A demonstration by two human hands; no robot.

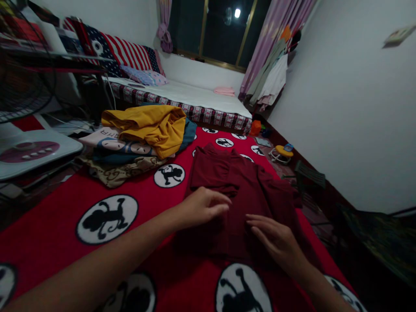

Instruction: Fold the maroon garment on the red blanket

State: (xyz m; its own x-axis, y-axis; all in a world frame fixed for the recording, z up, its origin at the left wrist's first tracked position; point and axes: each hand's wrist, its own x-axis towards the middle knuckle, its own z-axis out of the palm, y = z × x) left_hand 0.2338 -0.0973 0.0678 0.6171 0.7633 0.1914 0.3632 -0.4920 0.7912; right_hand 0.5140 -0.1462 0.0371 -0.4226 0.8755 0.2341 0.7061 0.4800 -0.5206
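A dark maroon long-sleeved top (247,199) lies spread on a red blanket (156,208). Its left side, with the sleeve, is folded in over the body, while the right sleeve stays out to the side. My left hand (206,207) is over the folded part, fingers loosely curved and thumb apart, with nothing in it. Over the lower right of the top is my right hand (274,238), its fingers stretched toward the left hand and holding nothing. Whether either hand touches the cloth I cannot tell.
A clothes pile stands at the left, a mustard-yellow garment (152,123) on top. Farther left is a standing fan (32,147). A bed (195,97) lies beyond, under the window. Along the right wall are a small yellow-topped stool (283,151) and a dark chair (383,242).
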